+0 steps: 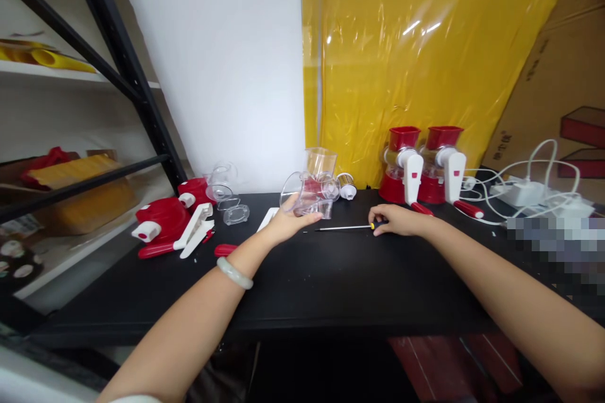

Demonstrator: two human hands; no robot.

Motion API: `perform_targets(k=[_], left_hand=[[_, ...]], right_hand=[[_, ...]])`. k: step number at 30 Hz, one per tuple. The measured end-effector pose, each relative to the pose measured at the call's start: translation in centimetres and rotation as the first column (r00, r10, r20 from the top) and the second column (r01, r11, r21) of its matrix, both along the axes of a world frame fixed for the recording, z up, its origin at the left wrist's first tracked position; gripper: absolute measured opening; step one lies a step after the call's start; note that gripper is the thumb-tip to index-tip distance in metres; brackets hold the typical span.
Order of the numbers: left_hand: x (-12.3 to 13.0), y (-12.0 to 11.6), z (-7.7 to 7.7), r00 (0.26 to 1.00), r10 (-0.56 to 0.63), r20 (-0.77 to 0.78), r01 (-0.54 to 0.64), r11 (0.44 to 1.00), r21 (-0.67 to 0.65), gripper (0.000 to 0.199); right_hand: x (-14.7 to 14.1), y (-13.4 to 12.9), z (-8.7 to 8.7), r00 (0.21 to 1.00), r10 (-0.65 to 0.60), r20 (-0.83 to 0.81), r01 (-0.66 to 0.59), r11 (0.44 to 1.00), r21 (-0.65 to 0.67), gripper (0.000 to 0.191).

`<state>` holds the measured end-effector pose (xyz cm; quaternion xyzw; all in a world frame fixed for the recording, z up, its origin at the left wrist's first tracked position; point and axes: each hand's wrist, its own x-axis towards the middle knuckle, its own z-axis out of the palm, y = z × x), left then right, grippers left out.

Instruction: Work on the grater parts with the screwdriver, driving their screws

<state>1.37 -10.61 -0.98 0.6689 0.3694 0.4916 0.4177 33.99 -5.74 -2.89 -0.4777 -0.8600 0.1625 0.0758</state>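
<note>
My left hand (292, 225) is closed around a clear plastic grater housing (309, 192) near the back of the black table. A red part shows through or behind its clear wall. My right hand (393, 220) grips the black and yellow handle of a screwdriver (347, 227), whose long shaft points left toward the housing, low over the tabletop; the tip is apart from the housing. Behind the housing lies a grater drum (346, 187) with a white end. A red crank grip (225, 250) and a white piece (268, 219) are partly hidden by my left arm.
Two red and white rotary graters (404, 167) stand at the back right, beside tangled white cables (532, 182). Left on the table (302, 296) lie a red grater base (165, 220), white crank arms (196, 230) and clear rings (236, 214). A black metal shelf frame (127, 69) rises at the left.
</note>
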Motion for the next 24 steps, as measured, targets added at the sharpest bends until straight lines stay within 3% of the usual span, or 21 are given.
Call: perform_targets(k=[2, 4, 7, 9, 12, 15, 19, 24], left_hand=[[0.1, -0.2, 0.0, 1.000, -0.020, 0.004, 0.020, 1.000, -0.005, 0.060], [0.2, -0.3, 0.0, 0.999, -0.041, 0.002, 0.041, 0.999, -0.014, 0.059], [0.3, -0.3, -0.3, 0.997, -0.073, -0.005, 0.073, 0.996, -0.051, 0.059], [0.5, -0.3, -0.6, 0.995, -0.095, -0.011, 0.094, 0.993, -0.075, 0.059], [0.5, -0.4, -0.8, 0.989, -0.148, 0.001, 0.147, 0.984, -0.102, 0.064], [0.4, -0.7, -0.7, 0.970, -0.245, -0.005, 0.242, 0.960, -0.143, 0.068], [0.4, -1.0, -0.4, 0.946, -0.315, -0.072, 0.293, 0.931, -0.218, 0.065], [0.8, -1.2, -0.3, 0.953, -0.285, -0.106, 0.263, 0.948, -0.178, 0.065]], right_hand=[[-0.5, -0.1, 0.6, 0.997, -0.012, -0.079, 0.015, 0.999, 0.035, 0.041], [-1.9, -0.4, 1.6, 0.953, -0.005, -0.304, 0.030, 0.997, 0.077, 0.062], [-5.5, -0.8, 2.9, 0.701, 0.074, -0.710, -0.069, 0.997, 0.036, 0.090], [-8.2, -1.1, 3.2, 0.556, 0.102, -0.825, -0.153, 0.988, 0.019, 0.101], [-10.9, -1.5, 2.3, 0.441, 0.045, -0.896, -0.164, 0.986, -0.031, 0.086], [-11.4, -1.8, 0.6, 0.374, -0.021, -0.927, -0.142, 0.987, -0.080, 0.072], [-10.6, -2.0, -1.1, 0.371, -0.077, -0.925, -0.100, 0.987, -0.122, 0.071], [-10.6, -2.4, -1.2, 0.333, -0.033, -0.942, -0.069, 0.996, -0.059, 0.076]])
